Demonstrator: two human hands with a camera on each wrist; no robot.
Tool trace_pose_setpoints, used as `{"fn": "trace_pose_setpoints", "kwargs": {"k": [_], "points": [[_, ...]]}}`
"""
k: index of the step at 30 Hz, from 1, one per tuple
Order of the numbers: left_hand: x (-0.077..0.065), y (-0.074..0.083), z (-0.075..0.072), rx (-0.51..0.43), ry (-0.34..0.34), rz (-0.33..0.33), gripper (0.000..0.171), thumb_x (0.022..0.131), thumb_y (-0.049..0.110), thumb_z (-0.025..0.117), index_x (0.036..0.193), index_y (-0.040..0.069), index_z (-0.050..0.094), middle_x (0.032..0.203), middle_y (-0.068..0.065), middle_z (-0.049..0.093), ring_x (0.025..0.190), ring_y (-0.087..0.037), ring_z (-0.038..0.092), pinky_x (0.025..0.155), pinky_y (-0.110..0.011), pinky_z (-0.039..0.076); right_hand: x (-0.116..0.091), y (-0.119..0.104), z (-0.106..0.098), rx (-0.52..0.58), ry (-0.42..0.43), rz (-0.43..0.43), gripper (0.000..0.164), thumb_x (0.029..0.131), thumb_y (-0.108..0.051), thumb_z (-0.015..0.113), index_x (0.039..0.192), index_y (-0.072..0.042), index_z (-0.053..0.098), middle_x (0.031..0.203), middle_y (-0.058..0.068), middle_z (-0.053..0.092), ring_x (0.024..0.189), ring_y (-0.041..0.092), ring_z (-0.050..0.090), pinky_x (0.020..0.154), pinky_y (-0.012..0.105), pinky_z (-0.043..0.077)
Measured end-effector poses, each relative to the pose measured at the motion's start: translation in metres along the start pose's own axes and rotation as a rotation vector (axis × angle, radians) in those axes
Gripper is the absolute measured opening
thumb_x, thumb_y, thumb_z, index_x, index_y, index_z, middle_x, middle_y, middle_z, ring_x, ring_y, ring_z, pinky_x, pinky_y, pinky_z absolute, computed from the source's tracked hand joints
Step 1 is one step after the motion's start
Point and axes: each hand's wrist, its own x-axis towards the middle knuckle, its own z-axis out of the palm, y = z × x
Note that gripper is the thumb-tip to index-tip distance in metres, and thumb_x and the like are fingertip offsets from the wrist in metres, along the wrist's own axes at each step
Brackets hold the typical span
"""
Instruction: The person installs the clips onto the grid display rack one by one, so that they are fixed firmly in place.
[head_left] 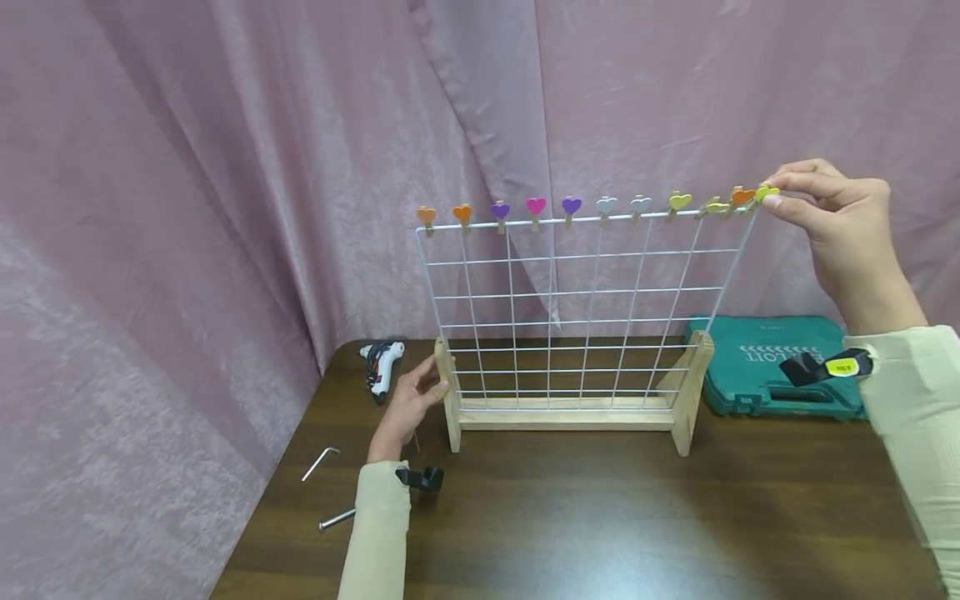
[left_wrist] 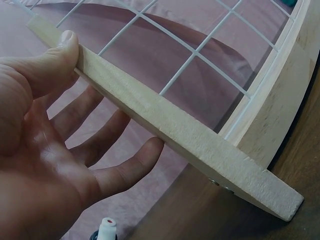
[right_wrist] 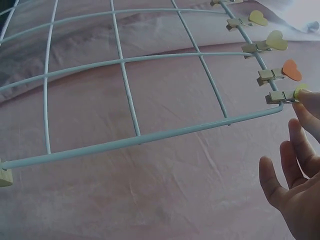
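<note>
A white wire grid (head_left: pixel 570 292) stands upright in a wooden stand (head_left: pixel 566 421), leaning slightly back. Heart-topped mini clothespins in several colours, such as a pink one (head_left: pixel 536 206), line its top bar. At the top right corner my right hand (head_left: pixel 840 212) pinches a yellow heart clothespin (head_left: pixel 768 193) between thumb and index finger. In the right wrist view, that clothespin's wooden jaws sit at the bar's end, beside an orange heart clothespin (right_wrist: pixel 291 71). My left hand (head_left: pixel 408 404) holds the stand's left side piece (left_wrist: pixel 165 120), thumb on its edge and fingers along its outer side.
Behind the stand at right lies a green tool case (head_left: pixel 780 367). On the table's left side are a white glue gun (head_left: pixel 384 367), an L-shaped hex key (head_left: pixel 320 463) and a metal bolt (head_left: pixel 337 520), partly covered by the left sleeve. A pink curtain (head_left: pixel 360 167) hangs behind the table.
</note>
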Motion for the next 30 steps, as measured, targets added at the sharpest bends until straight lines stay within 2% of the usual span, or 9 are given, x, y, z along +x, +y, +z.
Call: {"fn": "trace_pose_setpoints", "kwargs": {"k": [5, 11, 17, 20, 25, 28, 30], "points": [[0.0, 0.0, 0.002, -0.002, 0.01, 0.0, 0.054, 0.09, -0.001, 0.055, 0.14, 0.0, 0.036, 0.128, -0.027, 0.049, 0.112, -0.044, 0.046, 0.081, -0.027, 0.048, 0.0, 0.002, 0.0, -0.028, 0.008, -0.016, 0.023, 0.073, 0.02, 0.064, 0.095, 0.026, 0.058, 0.09, 0.017, 0.061, 0.096, 0.025, 0.049, 0.074, 0.022, 0.047], [-0.005, 0.001, -0.001, 0.017, 0.016, -0.001, 0.054, 0.089, -0.003, 0.055, 0.139, -0.003, 0.035, 0.129, -0.027, 0.049, 0.112, -0.041, 0.047, 0.083, -0.027, 0.048, -0.006, 0.004, -0.001, -0.074, 0.0, 0.018, 0.025, 0.074, 0.018, 0.065, 0.098, 0.023, 0.059, 0.091, 0.015, 0.062, 0.097, 0.024, 0.049, 0.076, 0.021, 0.046], [-0.002, 0.011, -0.005, 0.108, -0.006, -0.033, 0.052, 0.089, 0.0, 0.057, 0.137, -0.005, 0.038, 0.125, -0.026, 0.052, 0.111, -0.038, 0.049, 0.086, -0.029, 0.047, -0.019, 0.006, -0.011, -0.207, -0.008, 0.075, 0.028, 0.079, 0.012, 0.064, 0.107, 0.013, 0.062, 0.1, 0.012, 0.064, 0.101, 0.019, 0.052, 0.079, 0.018, 0.043], [0.006, 0.018, -0.008, 0.17, -0.035, -0.033, 0.053, 0.089, 0.004, 0.059, 0.137, -0.004, 0.039, 0.122, -0.025, 0.054, 0.112, -0.036, 0.05, 0.09, -0.037, 0.045, -0.028, 0.008, -0.018, -0.358, -0.025, 0.123, 0.031, 0.083, 0.007, 0.062, 0.114, 0.008, 0.06, 0.103, 0.006, 0.064, 0.101, 0.015, 0.054, 0.079, 0.013, 0.042], [0.019, 0.018, -0.015, 0.29, -0.066, -0.06, 0.058, 0.09, 0.02, 0.061, 0.14, 0.004, 0.036, 0.126, -0.017, 0.053, 0.116, -0.029, 0.05, 0.095, -0.043, 0.041, -0.051, 0.016, -0.031, -0.706, -0.074, 0.197, 0.037, 0.09, -0.01, 0.06, 0.126, -0.006, 0.057, 0.112, -0.007, 0.06, 0.099, 0.001, 0.054, 0.078, 0.006, 0.04], [0.022, 0.02, -0.019, 0.405, -0.083, -0.085, 0.066, 0.089, 0.035, 0.06, 0.143, 0.009, 0.032, 0.135, -0.011, 0.046, 0.124, -0.025, 0.042, 0.1, -0.042, 0.037, -0.068, 0.021, -0.037, -0.848, -0.125, 0.235, 0.042, 0.092, -0.019, 0.057, 0.133, -0.017, 0.051, 0.125, -0.009, 0.053, 0.103, -0.005, 0.05, 0.076, 0.004, 0.037], [0.023, 0.025, -0.021, 0.478, -0.09, -0.091, 0.072, 0.088, 0.042, 0.06, 0.145, 0.011, 0.029, 0.141, -0.009, 0.039, 0.129, -0.025, 0.035, 0.102, -0.044, 0.034, -0.078, 0.025, -0.038, -0.919, -0.165, 0.214, 0.044, 0.092, -0.021, 0.057, 0.135, -0.022, 0.048, 0.133, -0.008, 0.048, 0.108, -0.006, 0.045, 0.08, 0.004, 0.034]]}}
